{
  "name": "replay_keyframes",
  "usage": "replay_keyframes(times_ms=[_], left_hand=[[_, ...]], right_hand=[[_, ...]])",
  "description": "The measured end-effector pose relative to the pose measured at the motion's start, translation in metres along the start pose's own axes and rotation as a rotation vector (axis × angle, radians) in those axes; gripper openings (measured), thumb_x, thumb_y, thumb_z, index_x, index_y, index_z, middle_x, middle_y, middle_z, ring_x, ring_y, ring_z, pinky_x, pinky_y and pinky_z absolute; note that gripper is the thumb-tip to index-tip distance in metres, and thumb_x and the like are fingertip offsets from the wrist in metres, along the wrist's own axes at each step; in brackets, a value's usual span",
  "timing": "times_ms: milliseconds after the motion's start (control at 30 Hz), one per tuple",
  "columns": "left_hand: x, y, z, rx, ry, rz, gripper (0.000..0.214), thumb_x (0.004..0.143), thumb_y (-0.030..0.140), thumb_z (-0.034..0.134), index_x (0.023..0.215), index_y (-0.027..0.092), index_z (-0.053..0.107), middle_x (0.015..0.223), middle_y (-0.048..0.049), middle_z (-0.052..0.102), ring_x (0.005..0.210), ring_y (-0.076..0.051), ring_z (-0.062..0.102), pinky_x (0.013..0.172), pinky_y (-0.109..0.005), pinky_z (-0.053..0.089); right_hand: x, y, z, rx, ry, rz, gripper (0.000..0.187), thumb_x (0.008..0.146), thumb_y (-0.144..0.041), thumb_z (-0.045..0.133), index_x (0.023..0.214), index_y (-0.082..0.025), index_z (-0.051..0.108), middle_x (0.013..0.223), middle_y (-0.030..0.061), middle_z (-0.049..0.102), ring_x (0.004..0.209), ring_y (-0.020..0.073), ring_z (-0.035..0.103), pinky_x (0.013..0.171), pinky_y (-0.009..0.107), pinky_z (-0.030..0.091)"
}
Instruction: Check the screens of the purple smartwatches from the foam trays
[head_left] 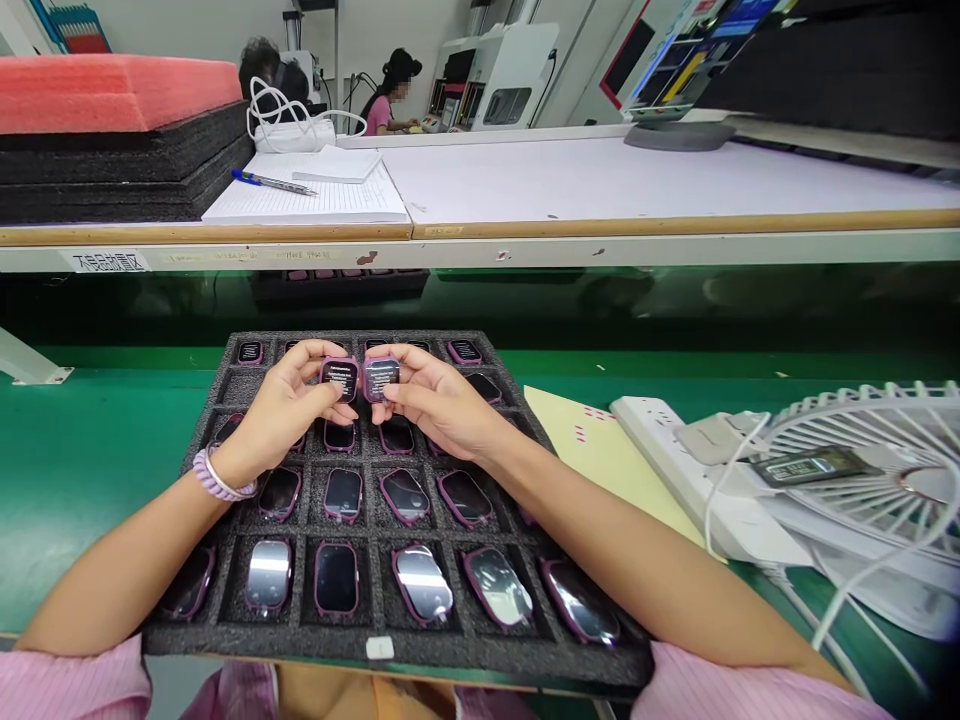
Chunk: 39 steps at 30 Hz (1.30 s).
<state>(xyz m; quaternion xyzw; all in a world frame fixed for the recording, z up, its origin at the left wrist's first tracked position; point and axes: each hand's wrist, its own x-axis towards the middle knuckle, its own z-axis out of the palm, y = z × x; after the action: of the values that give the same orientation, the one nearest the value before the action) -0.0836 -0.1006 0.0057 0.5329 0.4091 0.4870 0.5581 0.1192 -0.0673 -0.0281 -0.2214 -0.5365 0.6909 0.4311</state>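
My left hand (289, 405) grips a small purple-framed smartwatch body (340, 379), its lit screen showing white text. Close beside it, my right hand (431, 395) pinches a second smartwatch body (381, 378), also lit with text. Both thumbs rest on the lower part of the screens. Under my hands lies a black foam tray (311, 510) divided into compartments. Several dark-screened watches, such as one purple-framed watch (337, 579), sit in its front rows. In the back row a watch (464, 351) has text on its screen. My hands hide part of the middle compartments.
Right of the tray lie a yellow sheet (600, 450), a white power strip (675, 480) and a white fan (870, 470) with cables. A shelf (525, 190) spans the back, bearing foam blocks (120, 130), a notebook (315, 200) and a pen (274, 182). Two people sit beyond.
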Motion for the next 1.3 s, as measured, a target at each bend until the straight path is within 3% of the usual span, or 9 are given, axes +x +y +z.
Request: replay_keyframes(times_ms=[533,800,1000,1300], left_hand=[[0.0010,-0.0026,-0.0008,-0.042,-0.020,0.028,0.046,0.068,0.009,0.069,0.111,0.017,0.056,0.098,0.0026,0.069,0.065,-0.012,0.076,0.066,-0.022,0.067],[-0.0001,-0.0017,0.0000,-0.082,-0.017,-0.039,0.027,0.086,0.027,0.067,0.110,0.017,0.058,0.089,0.0009,0.070,0.064,-0.016,0.077,0.063,-0.026,0.068],[-0.0006,-0.0008,0.0007,-0.073,-0.029,-0.060,0.030,0.080,0.021,0.067,0.109,0.018,0.059,0.096,0.0004,0.072,0.065,-0.016,0.078,0.066,-0.026,0.068],[-0.0008,0.0002,0.0014,-0.061,-0.036,-0.066,0.032,0.078,0.018,0.066,0.109,0.018,0.058,0.094,0.0004,0.072,0.065,-0.016,0.077,0.066,-0.026,0.068]], right_hand=[[-0.0005,0.0001,0.0006,-0.049,-0.031,-0.027,0.051,0.076,-0.015,0.083,0.120,-0.022,0.060,0.101,-0.0013,0.069,0.070,0.0114,0.068,0.073,0.028,0.057],[0.0011,0.0007,0.0001,-0.009,0.045,0.022,0.033,0.088,-0.038,0.080,0.112,-0.021,0.065,0.085,-0.0013,0.069,0.062,0.0131,0.065,0.060,0.028,0.055],[0.0013,0.0007,0.0016,-0.006,0.059,0.016,0.039,0.079,-0.031,0.089,0.109,-0.021,0.066,0.087,-0.0030,0.069,0.061,0.0101,0.063,0.058,0.023,0.054],[0.0010,0.0019,0.0014,-0.056,0.046,0.001,0.042,0.082,-0.036,0.088,0.111,-0.020,0.063,0.086,-0.0031,0.068,0.059,0.0088,0.060,0.057,0.023,0.053]])
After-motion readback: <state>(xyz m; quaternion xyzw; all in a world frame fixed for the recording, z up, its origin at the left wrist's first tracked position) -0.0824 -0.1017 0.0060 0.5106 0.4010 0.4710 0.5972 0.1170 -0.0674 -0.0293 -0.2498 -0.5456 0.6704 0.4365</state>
